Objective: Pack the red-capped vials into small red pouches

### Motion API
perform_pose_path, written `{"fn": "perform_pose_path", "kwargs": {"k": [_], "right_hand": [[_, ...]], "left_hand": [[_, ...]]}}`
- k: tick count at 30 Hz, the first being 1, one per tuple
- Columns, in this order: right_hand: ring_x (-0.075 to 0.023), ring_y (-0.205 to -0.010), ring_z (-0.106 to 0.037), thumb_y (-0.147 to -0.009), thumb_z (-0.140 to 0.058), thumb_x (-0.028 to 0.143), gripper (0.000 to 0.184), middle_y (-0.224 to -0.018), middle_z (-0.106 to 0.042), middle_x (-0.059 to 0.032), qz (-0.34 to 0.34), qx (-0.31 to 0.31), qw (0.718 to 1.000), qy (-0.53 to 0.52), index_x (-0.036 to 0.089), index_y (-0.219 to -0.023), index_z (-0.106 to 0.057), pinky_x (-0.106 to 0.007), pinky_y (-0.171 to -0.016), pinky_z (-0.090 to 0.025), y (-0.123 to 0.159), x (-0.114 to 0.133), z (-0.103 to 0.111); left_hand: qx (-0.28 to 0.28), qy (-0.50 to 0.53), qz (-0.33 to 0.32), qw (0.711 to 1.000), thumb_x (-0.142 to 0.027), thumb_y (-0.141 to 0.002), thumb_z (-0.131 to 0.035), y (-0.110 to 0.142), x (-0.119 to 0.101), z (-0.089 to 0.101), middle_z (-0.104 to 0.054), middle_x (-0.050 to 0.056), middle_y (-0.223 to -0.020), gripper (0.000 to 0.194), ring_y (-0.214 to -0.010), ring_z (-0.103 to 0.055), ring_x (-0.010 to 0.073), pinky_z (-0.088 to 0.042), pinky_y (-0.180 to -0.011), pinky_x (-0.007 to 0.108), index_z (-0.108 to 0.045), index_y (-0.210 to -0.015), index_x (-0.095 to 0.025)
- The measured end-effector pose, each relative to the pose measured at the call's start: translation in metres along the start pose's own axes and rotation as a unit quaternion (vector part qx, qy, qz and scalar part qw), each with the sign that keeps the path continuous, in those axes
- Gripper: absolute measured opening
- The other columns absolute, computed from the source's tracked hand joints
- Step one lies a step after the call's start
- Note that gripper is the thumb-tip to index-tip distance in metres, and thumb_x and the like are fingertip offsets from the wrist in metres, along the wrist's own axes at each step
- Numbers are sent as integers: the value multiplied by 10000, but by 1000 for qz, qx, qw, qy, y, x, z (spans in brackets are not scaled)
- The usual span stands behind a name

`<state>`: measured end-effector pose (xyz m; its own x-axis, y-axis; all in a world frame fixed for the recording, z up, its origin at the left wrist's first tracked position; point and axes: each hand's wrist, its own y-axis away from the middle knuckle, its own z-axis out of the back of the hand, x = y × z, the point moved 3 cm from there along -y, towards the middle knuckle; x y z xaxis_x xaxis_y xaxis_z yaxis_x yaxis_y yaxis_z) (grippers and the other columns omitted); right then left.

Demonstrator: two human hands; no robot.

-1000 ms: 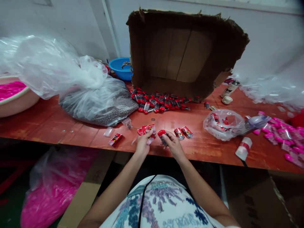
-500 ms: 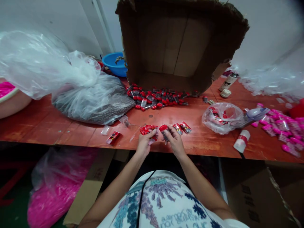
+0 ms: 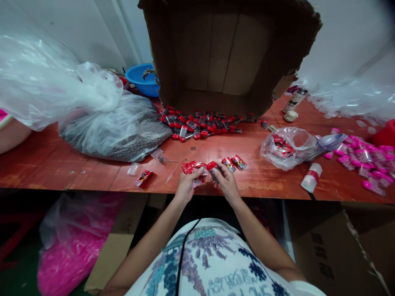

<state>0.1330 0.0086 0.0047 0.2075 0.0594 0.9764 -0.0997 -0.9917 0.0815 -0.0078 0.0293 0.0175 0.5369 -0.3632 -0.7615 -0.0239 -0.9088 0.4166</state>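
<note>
Near the table's front edge, my left hand (image 3: 186,183) is closed on a bunch of red printed plastic wrappers (image 3: 194,167). Beside it, my right hand (image 3: 226,181) grips a small red-capped container (image 3: 211,165) with a dark body, its cap end close to the wrappers. Whether the two touch I cannot tell. Just beyond my right hand lie two wrapped containers (image 3: 233,163) with red printed sleeves. Farther back, a heap of red-capped containers (image 3: 200,124) spills from the mouth of a cardboard box (image 3: 228,92). Another red printed pack (image 3: 144,179) rests to the left.
A clear bag of dark pieces (image 3: 123,131) and a blue basin (image 3: 142,80) stand at left. On the right are a small plastic bag (image 3: 279,162) of red packs, a tape roll (image 3: 311,177), a bottle (image 3: 295,100) and pink containers (image 3: 367,158). A pink-filled bag (image 3: 72,250) sits under the table.
The head view has shifted slightly, moving the table things a little up and left in the picture. The red-capped container is slightly nearer the wrappers; both hands keep their holds.
</note>
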Motion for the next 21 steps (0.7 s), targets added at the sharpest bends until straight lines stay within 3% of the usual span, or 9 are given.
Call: {"fn": "perform_pose_path", "kwargs": {"k": [5, 10, 16, 18, 21], "right_hand": [[-119, -628, -594, -806, -623, 398, 502, -849, -624, 2, -4, -31, 999, -40, 285, -1274, -485, -222, -511, -474, -1, 3, 0], [-108, -579, -553, -590, -817, 268, 732, -686, -610, 48, -23, -14, 997, -77, 235, -1252, -505, -234, -570, -462, -10, 5, -5], [-102, -624, -547, -621, -789, 285, 537, -748, -625, 28, -5, -88, 994, -60, 165, -1108, -596, -237, -622, -466, -9, -1, -4], [-95, -634, -549, -631, -785, 282, 515, -774, -623, 29, 7, -104, 992, -66, 175, -1098, -596, -223, -622, -469, -7, -5, -5], [-78, -531, -512, -678, -753, 339, 547, -739, -605, 40, -10, -103, 991, -88, 205, -1167, -550, -197, -500, -442, -4, -9, -6]], "left_hand": [[-1, -53, 3, 999, -228, -544, -831, 3, -5, 2, -662, 21, -616, 243, -532, -603, 143, -517, -528, 263, -687, -710, -125], [69, -127, 50, 988, -252, -531, -844, -4, 0, 4, -685, 84, -609, 277, -524, -624, 174, -496, -481, 251, -700, -704, -91], [0, -38, -3, 999, -163, -501, -849, -6, 3, 5, -726, 34, -721, 442, -628, -678, 191, -554, -600, 297, -678, -908, -147], [-6, -9, -9, 1000, -143, -504, -842, -5, 5, 3, -718, 20, -704, 388, -622, -674, 176, -553, -612, 284, -673, -854, -141], [8, 17, -10, 1000, -128, -524, -825, -6, 3, -2, -701, 18, -669, 258, -594, -656, 150, -539, -592, 244, -665, -726, -121]]}}
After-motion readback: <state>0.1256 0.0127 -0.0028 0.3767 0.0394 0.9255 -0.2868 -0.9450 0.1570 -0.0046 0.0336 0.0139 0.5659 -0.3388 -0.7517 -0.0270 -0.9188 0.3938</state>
